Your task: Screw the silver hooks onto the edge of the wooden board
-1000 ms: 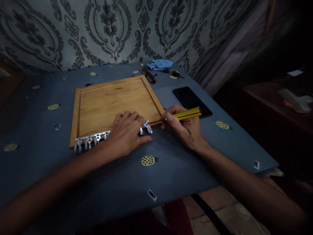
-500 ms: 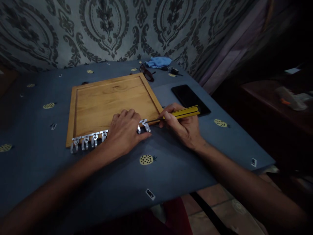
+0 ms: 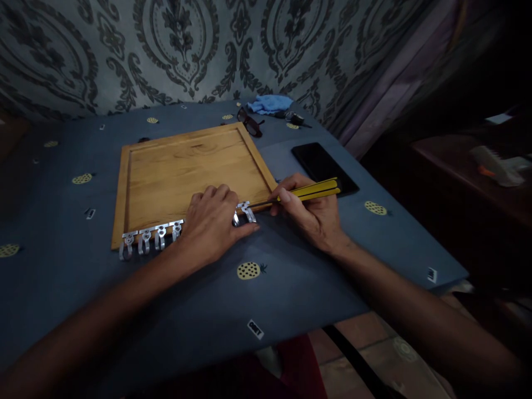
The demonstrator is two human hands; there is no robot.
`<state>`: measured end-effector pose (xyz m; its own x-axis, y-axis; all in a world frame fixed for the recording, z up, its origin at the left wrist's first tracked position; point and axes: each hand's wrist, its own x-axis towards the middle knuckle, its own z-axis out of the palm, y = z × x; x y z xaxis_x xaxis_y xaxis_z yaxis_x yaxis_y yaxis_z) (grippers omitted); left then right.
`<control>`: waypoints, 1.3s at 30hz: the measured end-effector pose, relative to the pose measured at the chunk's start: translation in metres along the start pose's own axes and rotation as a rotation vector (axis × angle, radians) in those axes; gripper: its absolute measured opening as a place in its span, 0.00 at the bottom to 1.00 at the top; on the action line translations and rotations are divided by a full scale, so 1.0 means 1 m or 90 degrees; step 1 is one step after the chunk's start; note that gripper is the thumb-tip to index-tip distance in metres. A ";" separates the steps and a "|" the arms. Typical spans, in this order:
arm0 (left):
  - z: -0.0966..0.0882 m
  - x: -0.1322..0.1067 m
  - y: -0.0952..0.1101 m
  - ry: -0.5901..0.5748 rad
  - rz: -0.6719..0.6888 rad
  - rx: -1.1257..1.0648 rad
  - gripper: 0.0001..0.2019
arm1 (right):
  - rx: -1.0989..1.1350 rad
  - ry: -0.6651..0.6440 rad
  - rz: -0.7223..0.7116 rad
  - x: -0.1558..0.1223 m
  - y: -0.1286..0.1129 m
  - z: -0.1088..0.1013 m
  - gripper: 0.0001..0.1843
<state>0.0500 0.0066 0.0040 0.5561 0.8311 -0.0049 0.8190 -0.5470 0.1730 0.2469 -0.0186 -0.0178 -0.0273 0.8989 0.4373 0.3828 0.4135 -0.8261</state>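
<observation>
A square wooden board [image 3: 183, 166] lies on the blue tablecloth. Along its near edge runs a metal rack of several hooks [image 3: 149, 239]. My left hand [image 3: 211, 224] lies over the middle of that rack, fingers curled and pressing it against the board. My right hand [image 3: 310, 213] grips a yellow-and-black screwdriver [image 3: 310, 191], held almost level, its tip at the rightmost hook [image 3: 247, 210]. The part of the rack under my left hand is hidden.
A black phone [image 3: 322, 165] lies right of the board. At the back sit dark glasses [image 3: 250, 122], a blue cloth [image 3: 269, 103] and keys [image 3: 296, 118]. The table's near edge [image 3: 291, 332] drops to a tiled floor; a dark side table [image 3: 469, 166] stands to the right.
Both hands stay on the hook rack and screwdriver. The view has shifted slightly, so everything sits a little lower-left to upper-left; no object has visibly moved.
</observation>
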 end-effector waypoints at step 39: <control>0.000 -0.003 0.001 0.016 0.007 0.015 0.22 | 0.028 0.035 0.005 0.025 -0.012 0.021 0.30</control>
<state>0.0492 0.0034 0.0042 0.5618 0.8270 0.0211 0.8161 -0.5582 0.1498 0.2217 0.0017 -0.0043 0.0264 0.8934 0.4484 0.3425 0.4133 -0.8437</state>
